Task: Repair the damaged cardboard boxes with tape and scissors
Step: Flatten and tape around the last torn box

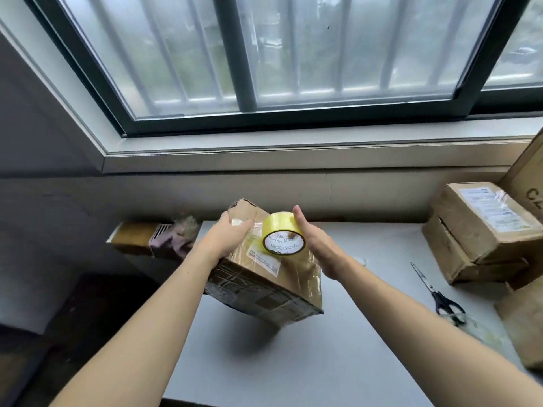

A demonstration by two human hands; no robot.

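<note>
A worn cardboard box (264,286), wrapped in clear tape, hangs tilted above the white table (338,348) and casts a shadow on it. My left hand (227,236) lies on its top, fingers curled over the torn far-left edge, thumb beside a strip of tape. My right hand (316,248) holds a yellow tape roll (282,237) against the top of the box, fingers straight up along the roll's side. The thumb is hidden behind the roll. Black-handled scissors (437,292) lie on the table to the right, away from both hands.
More battered cardboard boxes (482,230) are stacked at the table's right end, with another (526,324) at the near right. A small box with crumpled tape (152,239) sits beyond the table's left edge. A window sill (293,154) runs behind the table.
</note>
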